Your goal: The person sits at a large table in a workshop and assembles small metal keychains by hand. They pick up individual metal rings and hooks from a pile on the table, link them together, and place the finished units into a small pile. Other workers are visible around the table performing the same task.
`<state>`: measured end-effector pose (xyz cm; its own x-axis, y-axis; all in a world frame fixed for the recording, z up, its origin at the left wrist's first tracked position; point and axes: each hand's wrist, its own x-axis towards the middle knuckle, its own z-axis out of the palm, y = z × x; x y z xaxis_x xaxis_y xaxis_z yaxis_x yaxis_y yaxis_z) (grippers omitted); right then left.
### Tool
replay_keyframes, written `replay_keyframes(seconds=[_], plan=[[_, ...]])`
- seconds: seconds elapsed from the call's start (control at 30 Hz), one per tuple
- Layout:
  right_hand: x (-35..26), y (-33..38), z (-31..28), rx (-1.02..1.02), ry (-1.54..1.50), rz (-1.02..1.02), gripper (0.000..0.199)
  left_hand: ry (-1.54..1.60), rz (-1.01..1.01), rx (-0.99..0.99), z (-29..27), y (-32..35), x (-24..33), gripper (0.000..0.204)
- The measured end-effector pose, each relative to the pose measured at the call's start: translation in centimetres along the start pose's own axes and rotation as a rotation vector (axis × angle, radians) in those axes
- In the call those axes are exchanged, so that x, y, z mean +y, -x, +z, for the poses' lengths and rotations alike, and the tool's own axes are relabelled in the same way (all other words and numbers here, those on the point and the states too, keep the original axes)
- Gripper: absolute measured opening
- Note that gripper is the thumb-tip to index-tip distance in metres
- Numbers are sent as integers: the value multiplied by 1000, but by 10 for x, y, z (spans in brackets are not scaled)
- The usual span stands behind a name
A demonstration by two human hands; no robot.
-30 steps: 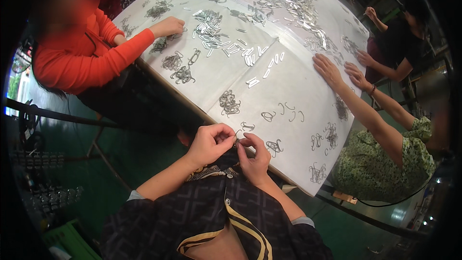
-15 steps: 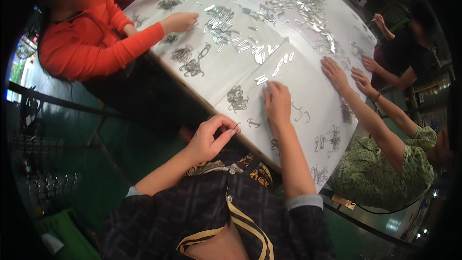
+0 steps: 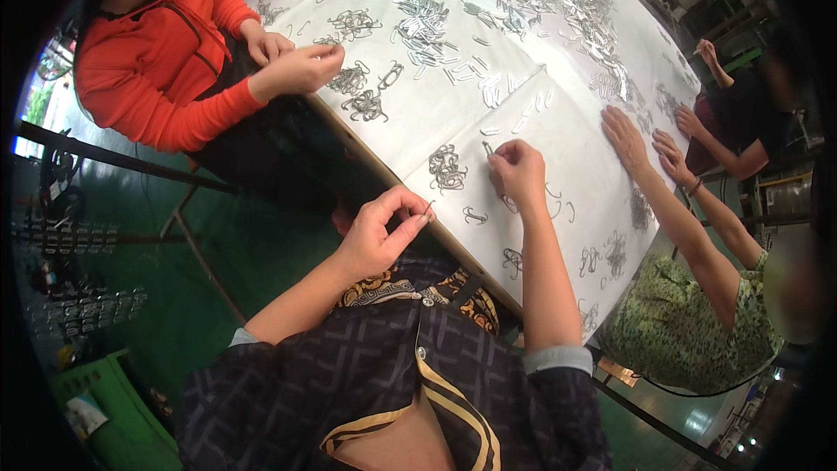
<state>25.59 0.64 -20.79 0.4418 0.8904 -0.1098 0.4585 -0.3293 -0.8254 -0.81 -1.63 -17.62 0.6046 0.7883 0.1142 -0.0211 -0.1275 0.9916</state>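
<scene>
My left hand (image 3: 381, 233) hovers near the table's near edge, its fingers pinched on a small bent wire hook (image 3: 428, 207). Over the white table (image 3: 523, 61), my right hand (image 3: 518, 171) has its fingertips closed on a small flat metal clip (image 3: 488, 149). Just left of that hand lies a pile of wire hooks (image 3: 446, 167). Loose hooks (image 3: 475, 215) lie between my two hands, and more flat metal clips (image 3: 501, 92) are scattered further up the table.
A person in an orange top (image 3: 157, 61) sits at the left side handling hooks. Another person's two hands (image 3: 641, 141) rest flat on the table at the right. A third person (image 3: 741, 113) sits at the far right. A green crate (image 3: 96, 401) stands on the floor.
My hands, together at the table edge a second ago, have parted. The right hand reached out over the table and closed on a clip; the left stayed near the edge.
</scene>
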Motion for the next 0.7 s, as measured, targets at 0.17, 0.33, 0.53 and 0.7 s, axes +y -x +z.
replay_keyframes(seconds=[0.17, 0.33, 0.53, 0.7], plan=[[-14, 65, -2, -264, -606, 95, 18, -64, 46, 36, 15, -3, -2, 10], [-26, 109, -1, -206, -677, 76, 17, -90, -3, -26, 25, -3, -3, 11], [-29, 130, -2, -103, -464, -9, 17, -174, 7, -73, 32, -3, -8, 10], [-29, 142, 1, 34, -347, -272, 5, -242, 55, -153, 31, -1, -9, 11]])
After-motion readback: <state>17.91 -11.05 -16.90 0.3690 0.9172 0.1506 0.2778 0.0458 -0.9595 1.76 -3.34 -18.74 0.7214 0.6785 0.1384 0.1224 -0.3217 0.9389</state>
